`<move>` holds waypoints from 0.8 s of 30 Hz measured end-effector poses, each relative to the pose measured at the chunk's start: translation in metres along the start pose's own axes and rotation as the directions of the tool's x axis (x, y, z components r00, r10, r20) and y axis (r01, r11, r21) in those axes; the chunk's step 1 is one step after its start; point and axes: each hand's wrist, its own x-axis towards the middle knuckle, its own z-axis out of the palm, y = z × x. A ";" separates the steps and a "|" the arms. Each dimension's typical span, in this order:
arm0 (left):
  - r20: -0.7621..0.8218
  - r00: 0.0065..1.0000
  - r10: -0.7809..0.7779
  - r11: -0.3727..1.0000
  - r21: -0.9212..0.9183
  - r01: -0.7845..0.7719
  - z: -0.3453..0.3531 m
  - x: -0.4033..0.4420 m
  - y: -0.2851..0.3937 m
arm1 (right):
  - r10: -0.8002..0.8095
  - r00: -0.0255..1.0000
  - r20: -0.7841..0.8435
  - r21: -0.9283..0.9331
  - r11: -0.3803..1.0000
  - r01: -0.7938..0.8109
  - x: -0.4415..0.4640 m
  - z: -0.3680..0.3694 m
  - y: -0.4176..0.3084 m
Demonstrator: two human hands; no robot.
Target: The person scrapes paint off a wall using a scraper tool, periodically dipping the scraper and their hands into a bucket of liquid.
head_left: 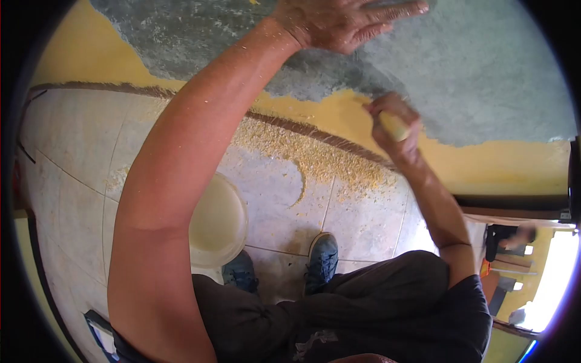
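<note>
Yellow crumbs (345, 164) lie below the right hand (397, 107) gripping a rounded handle (394, 127).

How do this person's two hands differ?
The left hand is outstretched over the mottled grey wall surface; the right hand is curled around a rounded, pale-yellow handle. The left sits higher in the picture, the right lower, near the yellow painted band. Both are bare.

The left arm (175, 133) reaches forward, left hand (333, 24) extending its fingers (399, 11), right hand (399, 121) curled in a grip.
</note>
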 end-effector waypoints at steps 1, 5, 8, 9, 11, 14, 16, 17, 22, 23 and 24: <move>-0.011 1.000 -0.010 1.000 0.013 0.010 -0.001 0.002 -0.001 | -0.025 0.998 0.053 -0.018 0.999 0.026 -0.003 0.006 -0.001; -0.034 0.999 -0.007 0.998 -0.063 0.005 0.003 -0.004 0.001 | -0.021 1.000 -0.010 -0.006 1.000 0.021 0.005 0.003 -0.003; -0.049 0.999 0.008 0.997 -0.073 -0.011 0.002 -0.004 0.000 | -0.111 0.994 -0.020 -0.010 0.994 0.111 -0.019 0.015 0.007; -0.054 0.999 0.007 0.997 -0.076 -0.011 0.003 -0.004 -0.001 | -0.183 0.982 -0.034 0.038 0.982 0.185 -0.022 0.016 0.013; -0.118 0.993 0.023 0.998 -0.057 -0.030 0.011 -0.002 -0.004 | -0.178 0.984 0.000 0.053 0.983 0.178 -0.009 0.007 0.011; -0.083 0.996 0.022 0.999 -0.030 -0.025 0.005 -0.007 -0.002 | -0.067 0.992 -0.108 -0.025 0.998 0.065 0.016 -0.007 0.000; -0.005 1.000 0.014 1.000 -0.011 -0.014 0.000 -0.002 -0.002 | -0.100 0.991 -0.085 0.035 0.994 0.103 -0.014 0.015 0.016; -0.041 0.999 0.011 1.000 -0.017 -0.011 0.003 -0.002 -0.002 | -0.143 0.988 -0.058 0.098 0.984 0.149 -0.016 0.022 0.016; 0.022 1.000 -0.002 1.000 0.011 0.001 -0.002 -0.004 0.001 | -0.164 0.985 -0.047 0.024 0.986 0.165 0.014 -0.005 0.001; 0.020 1.000 -0.005 1.000 0.014 0.004 -0.003 -0.005 0.001 | -0.163 0.985 -0.051 0.023 0.986 0.164 0.007 0.001 0.004; 0.015 1.000 -0.007 1.000 0.018 0.007 -0.003 -0.004 0.001 | -0.138 0.989 -0.048 0.074 0.987 0.141 -0.007 0.012 0.010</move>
